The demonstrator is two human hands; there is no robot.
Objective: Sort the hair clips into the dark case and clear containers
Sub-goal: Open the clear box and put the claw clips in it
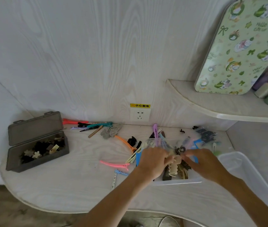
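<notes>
The dark case (36, 163) lies open at the left of the desk, with several small flower clips inside. A clear container (177, 181) sits in the middle, holding dark and olive claw clips. Above it my left hand (152, 161) and my right hand (202, 163) meet around a beige claw clip (175, 166). The fingers of both hands pinch at the clip's top. Long duckbill clips lie loose: a pink one (113, 164), an orange one (125, 142), a purple one (155, 133), and a bundle (89, 124) near the wall.
A second clear container (251, 176) stands at the right desk edge. A plastic bag of dark clips (206, 134) lies at the back right. A wall socket (140, 114) sits above the desk. A raised shelf (228, 105) carries a green patterned board and bottles.
</notes>
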